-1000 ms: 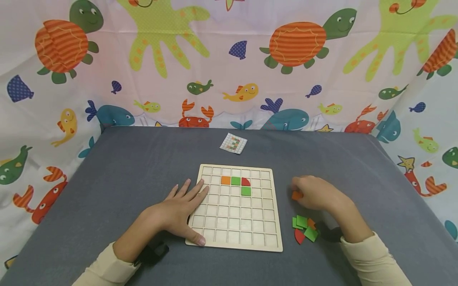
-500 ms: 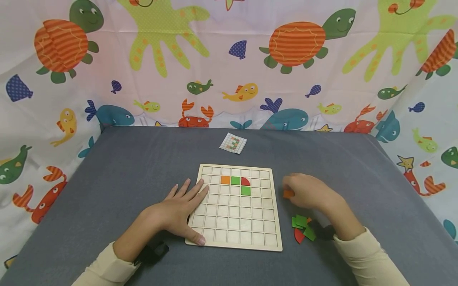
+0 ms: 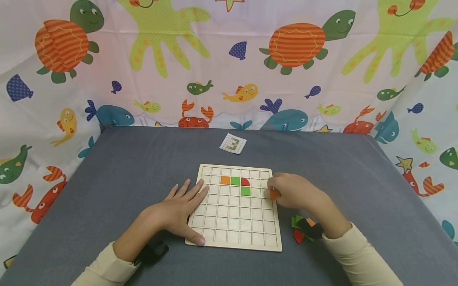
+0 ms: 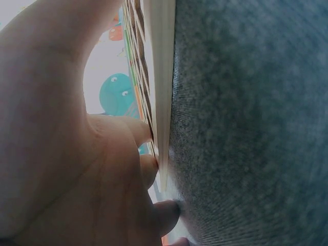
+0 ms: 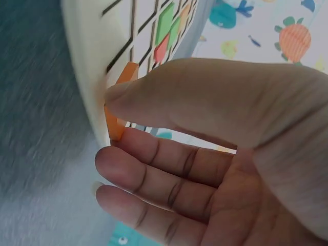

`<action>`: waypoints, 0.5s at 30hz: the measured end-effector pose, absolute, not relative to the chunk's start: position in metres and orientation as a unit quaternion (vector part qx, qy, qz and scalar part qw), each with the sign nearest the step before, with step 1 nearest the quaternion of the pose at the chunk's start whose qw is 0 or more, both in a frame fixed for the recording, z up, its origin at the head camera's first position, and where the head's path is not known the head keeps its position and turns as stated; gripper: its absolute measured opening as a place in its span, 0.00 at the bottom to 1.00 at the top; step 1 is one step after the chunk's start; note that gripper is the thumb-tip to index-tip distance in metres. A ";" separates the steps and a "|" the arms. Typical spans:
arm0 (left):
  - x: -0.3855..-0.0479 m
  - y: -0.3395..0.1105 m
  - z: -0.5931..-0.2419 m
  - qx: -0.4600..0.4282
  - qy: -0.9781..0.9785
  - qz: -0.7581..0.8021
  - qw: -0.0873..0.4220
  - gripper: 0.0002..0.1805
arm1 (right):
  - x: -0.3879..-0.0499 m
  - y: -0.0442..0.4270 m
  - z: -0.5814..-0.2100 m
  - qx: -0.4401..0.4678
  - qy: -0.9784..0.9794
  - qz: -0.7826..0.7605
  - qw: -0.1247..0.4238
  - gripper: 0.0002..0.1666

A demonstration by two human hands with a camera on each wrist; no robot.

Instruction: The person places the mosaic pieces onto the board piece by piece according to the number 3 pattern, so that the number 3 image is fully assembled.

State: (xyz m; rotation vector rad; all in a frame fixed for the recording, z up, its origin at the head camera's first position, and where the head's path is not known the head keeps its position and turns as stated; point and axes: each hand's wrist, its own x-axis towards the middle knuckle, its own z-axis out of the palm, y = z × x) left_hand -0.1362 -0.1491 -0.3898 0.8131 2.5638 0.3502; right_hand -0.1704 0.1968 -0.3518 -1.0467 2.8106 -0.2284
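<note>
A pale wooden grid board [image 3: 234, 214] lies flat on the grey cloth. In its upper rows sit an orange square tile [image 3: 225, 180], a green tile [image 3: 235, 180], a red rounded tile [image 3: 245, 182] and, under the red one, another green tile [image 3: 245, 191]. My left hand [image 3: 179, 212] rests with spread fingers on the board's left edge. Over the right edge, my right hand [image 3: 298, 191] pinches an orange tile [image 5: 114, 123] between thumb and fingers, as the right wrist view shows.
Right of the board lies a pile of green, red and orange tiles [image 3: 298, 236], partly covered by the dark band at the right wrist. Behind the board is a small pattern card [image 3: 233, 143]. A printed curtain [image 3: 229, 71] hangs along the far edge.
My right hand has moved left with the orange tile, from beside the board to over its right edge. The left hand has stayed in place.
</note>
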 end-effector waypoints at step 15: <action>-0.136 -0.149 -0.389 0.292 0.924 0.127 0.213 0.75 | -0.167 0.163 -0.352 -0.384 0.914 -0.092 0.087 0.08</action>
